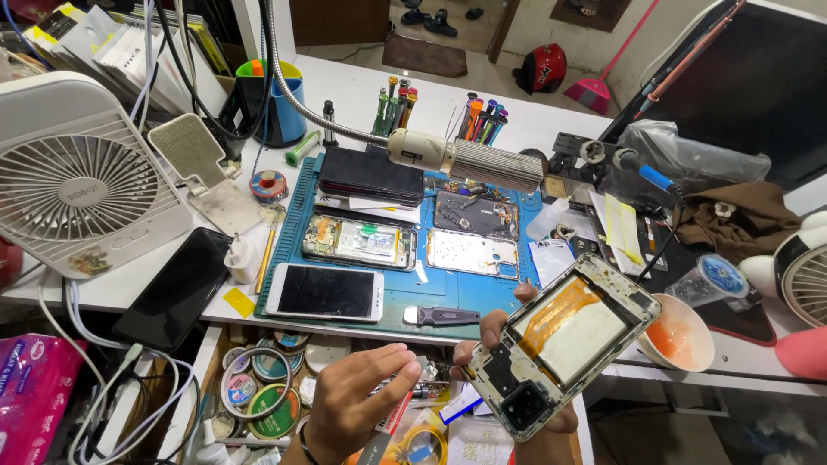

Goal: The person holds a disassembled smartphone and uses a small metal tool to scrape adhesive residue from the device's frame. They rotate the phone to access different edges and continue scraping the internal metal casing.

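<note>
The right hand (517, 379) grips an opened phone frame (564, 344) by its edges, while the left hand (353, 405) hovers spread and seemingly empty over the cluttered drawer (215, 344).

White-framed phone (325, 293) with dark screen lies on the blue mat (392, 297); pink package (30, 387) at lower left.

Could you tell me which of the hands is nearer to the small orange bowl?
Right. The right hand holds the opened phone frame just beside the orange bowl; the left hand hovers farther away over the drawer.
</note>
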